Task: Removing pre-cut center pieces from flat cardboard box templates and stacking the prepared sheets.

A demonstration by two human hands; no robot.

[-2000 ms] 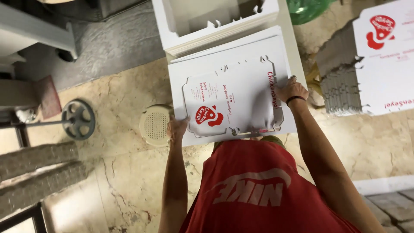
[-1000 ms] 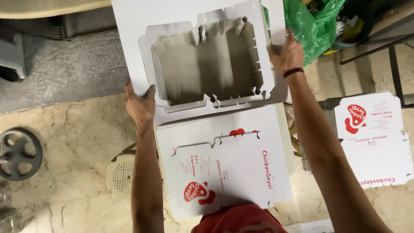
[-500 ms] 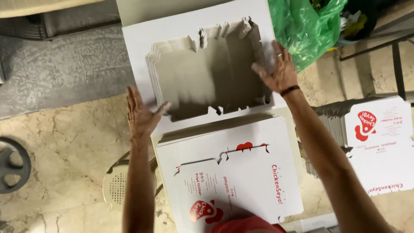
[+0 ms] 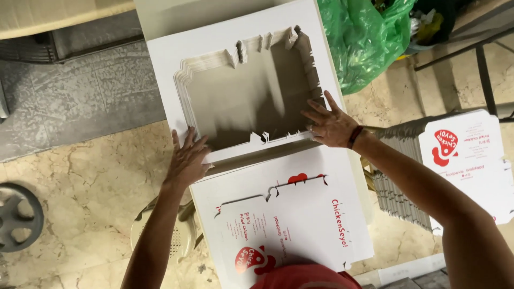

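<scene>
Both hands have dropped flat and open onto the stack of white cut-out sheets (image 4: 235, 64), left hand (image 4: 187, 160) at its near corner, right hand (image 4: 329, 126) at its right edge, above the printed sheets (image 4: 289, 214), squaring it, I judge

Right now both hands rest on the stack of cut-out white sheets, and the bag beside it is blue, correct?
Not quite: the bag is green, as the head view shows. The rest holds: the left hand and right hand both rest on the stack of cut-out white sheets.
</scene>
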